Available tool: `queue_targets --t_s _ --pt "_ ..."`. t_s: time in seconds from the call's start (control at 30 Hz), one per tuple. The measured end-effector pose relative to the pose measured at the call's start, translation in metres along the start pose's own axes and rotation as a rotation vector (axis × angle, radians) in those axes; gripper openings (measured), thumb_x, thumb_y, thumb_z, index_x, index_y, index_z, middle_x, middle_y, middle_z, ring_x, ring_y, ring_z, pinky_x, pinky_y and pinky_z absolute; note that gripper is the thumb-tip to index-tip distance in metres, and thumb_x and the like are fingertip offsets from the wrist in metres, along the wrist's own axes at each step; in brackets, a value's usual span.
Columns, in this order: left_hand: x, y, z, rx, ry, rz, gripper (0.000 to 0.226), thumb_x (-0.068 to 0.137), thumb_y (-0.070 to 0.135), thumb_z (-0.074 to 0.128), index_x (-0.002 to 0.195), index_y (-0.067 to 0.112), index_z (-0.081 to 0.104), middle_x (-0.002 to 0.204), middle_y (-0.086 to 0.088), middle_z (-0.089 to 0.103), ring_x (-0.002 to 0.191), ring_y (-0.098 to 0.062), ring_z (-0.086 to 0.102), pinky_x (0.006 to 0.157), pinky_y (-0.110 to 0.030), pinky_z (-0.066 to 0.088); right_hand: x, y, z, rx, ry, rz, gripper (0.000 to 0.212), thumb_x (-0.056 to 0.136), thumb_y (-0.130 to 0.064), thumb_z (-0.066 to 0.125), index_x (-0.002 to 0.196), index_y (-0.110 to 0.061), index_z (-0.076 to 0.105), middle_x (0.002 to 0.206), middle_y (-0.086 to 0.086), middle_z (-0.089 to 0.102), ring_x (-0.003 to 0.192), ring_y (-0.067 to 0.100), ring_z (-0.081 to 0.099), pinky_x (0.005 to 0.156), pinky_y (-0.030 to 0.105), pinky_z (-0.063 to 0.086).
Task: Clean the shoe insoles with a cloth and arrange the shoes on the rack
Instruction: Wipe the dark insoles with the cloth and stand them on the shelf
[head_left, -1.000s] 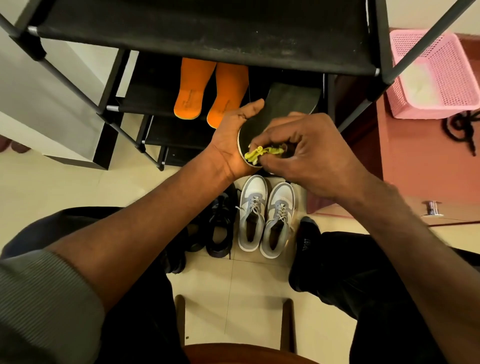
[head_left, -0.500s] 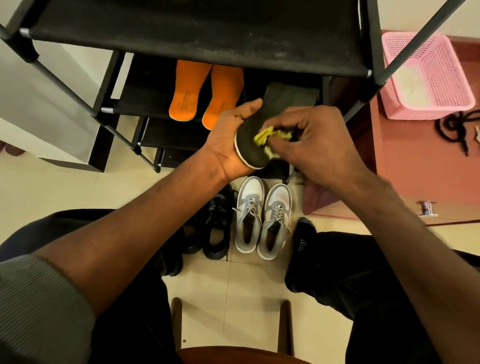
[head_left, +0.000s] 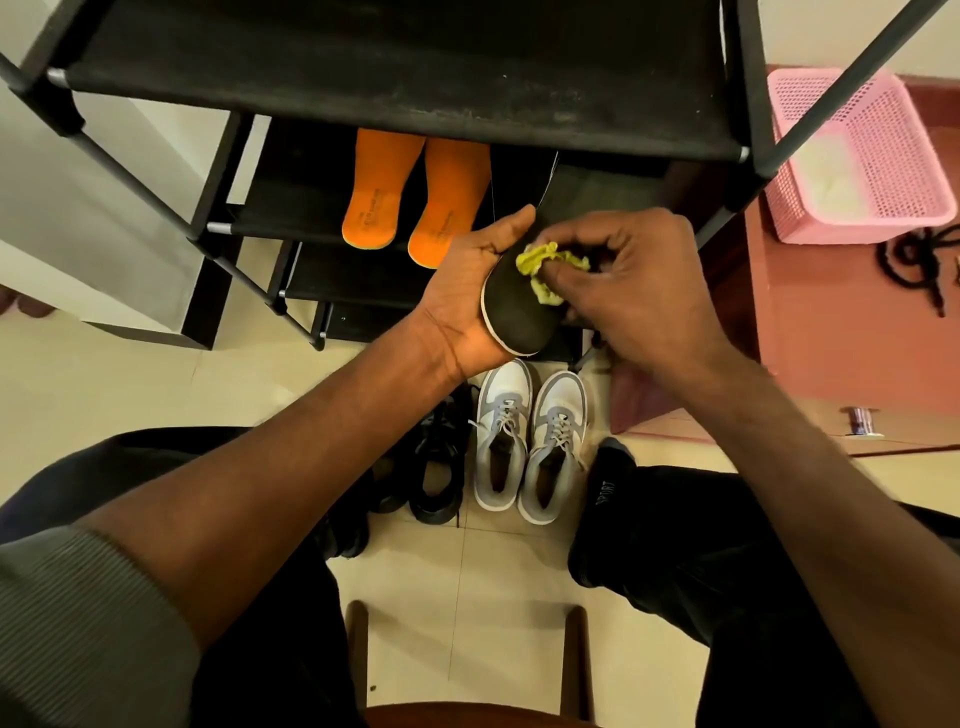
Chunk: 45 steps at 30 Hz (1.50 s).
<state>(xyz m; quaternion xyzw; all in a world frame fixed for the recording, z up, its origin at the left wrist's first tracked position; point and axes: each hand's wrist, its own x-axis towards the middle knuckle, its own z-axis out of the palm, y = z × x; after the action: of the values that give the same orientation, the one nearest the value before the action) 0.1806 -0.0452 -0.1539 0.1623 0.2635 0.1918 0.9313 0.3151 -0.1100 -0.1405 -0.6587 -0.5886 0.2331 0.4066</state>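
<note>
Black insole (head_left: 519, 306) held in the air before the rack (head_left: 405, 88) — cupped by left hand (head_left: 467, 291), thumb along its edge. Yellow cloth (head_left: 545, 270) pinched against it by right hand (head_left: 634, 291). Below — grey sneakers (head_left: 527, 441), black shoes (head_left: 431, 462) on the floor; orange insoles (head_left: 410, 197) on a shelf.

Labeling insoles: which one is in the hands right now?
The black insole: left hand holds it, right hand presses a yellow cloth on it. The two orange insoles lie on the rack shelf, untouched.

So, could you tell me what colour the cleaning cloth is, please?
Yellow-green cloth, seen in the head view.
</note>
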Motion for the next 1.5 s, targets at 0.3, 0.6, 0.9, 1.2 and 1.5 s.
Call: queue_targets --t_s 0.3,0.6,0.9,1.2,1.5 --pt "-0.002 0.01 -0.008 -0.028 0.02 0.026 0.052 0.108 0.034 0.04 0.103 -0.004 0.075 0.105 -0.02 0.073 0.096 -0.031 0.073 0.098 -0.043 0.054 -0.016 -0.011 -0.001 0.027 -0.265 -0.124 0.02 0.084 -0.011 0.079 0.102 -0.019 0.083 0.088 -0.019 0.074 0.085 0.0 0.069 0.08 0.018 0.052" --pt "-0.001 0.006 -0.006 0.002 0.093 0.034 0.047 0.108 0.033 0.041 0.097 0.0 0.073 0.1 -0.016 0.07 0.093 -0.028 0.07 0.094 -0.039 0.055 -0.014 -0.01 0.01 0.113 -0.143 -0.077 0.019 0.087 -0.002 0.077 0.104 -0.01 0.082 0.095 -0.009 0.076 0.083 -0.001 0.071 0.075 0.016 0.055" --pt "-0.001 0.007 -0.008 0.04 0.11 0.13 0.043 0.108 0.027 0.036 0.119 -0.001 0.067 0.113 -0.017 0.073 0.1 -0.029 0.072 0.096 -0.041 0.056 -0.004 0.012 -0.006 -0.094 -0.072 -0.008 0.021 0.086 -0.022 0.077 0.106 -0.025 0.083 0.096 -0.019 0.076 0.092 0.002 0.071 0.085 0.039 0.061" --pt "0.001 -0.004 -0.007 0.125 0.065 0.014 0.039 0.1 0.027 0.036 0.107 0.001 0.063 0.104 -0.018 0.058 0.089 -0.029 0.057 0.081 -0.041 0.044 -0.004 0.006 -0.011 0.084 -0.075 0.133 0.012 0.089 -0.013 0.082 0.1 -0.019 0.081 0.083 -0.005 0.076 0.068 0.013 0.075 0.059 0.033 0.063" --pt "0.003 -0.004 -0.011 0.106 0.142 0.055 0.046 0.107 0.028 0.043 0.094 0.003 0.08 0.099 -0.012 0.076 0.086 -0.026 0.076 0.079 -0.036 0.063 -0.017 0.007 0.01 -0.051 -0.13 0.014 0.02 0.081 -0.021 0.077 0.1 -0.026 0.083 0.088 -0.016 0.077 0.078 0.008 0.072 0.072 0.042 0.061"
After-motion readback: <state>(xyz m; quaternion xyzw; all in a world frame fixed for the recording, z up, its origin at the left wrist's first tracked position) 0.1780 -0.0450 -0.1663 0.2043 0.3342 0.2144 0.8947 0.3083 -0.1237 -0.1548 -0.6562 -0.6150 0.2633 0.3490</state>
